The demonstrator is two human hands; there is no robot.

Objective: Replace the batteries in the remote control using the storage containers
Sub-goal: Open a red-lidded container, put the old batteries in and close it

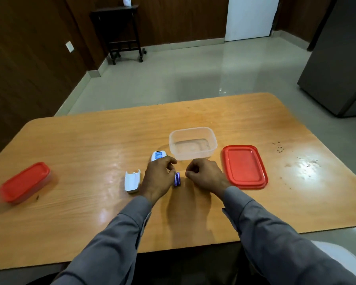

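Observation:
The white remote control lies face down on the wooden table, its blue label showing at the far end. My left hand covers its near part and grips it. Its white battery cover lies loose just left of that hand. Blue batteries lie on the table between my hands, against my left fingers. My right hand rests just right of them with curled fingers and nothing visible in it. An open clear container stands empty behind my hands, its red lid flat to its right.
A second container closed with a red lid sits near the table's left edge. Dark specks mark the right side of the table. Beyond the table are a tiled floor, a dark side table and a grey cabinet.

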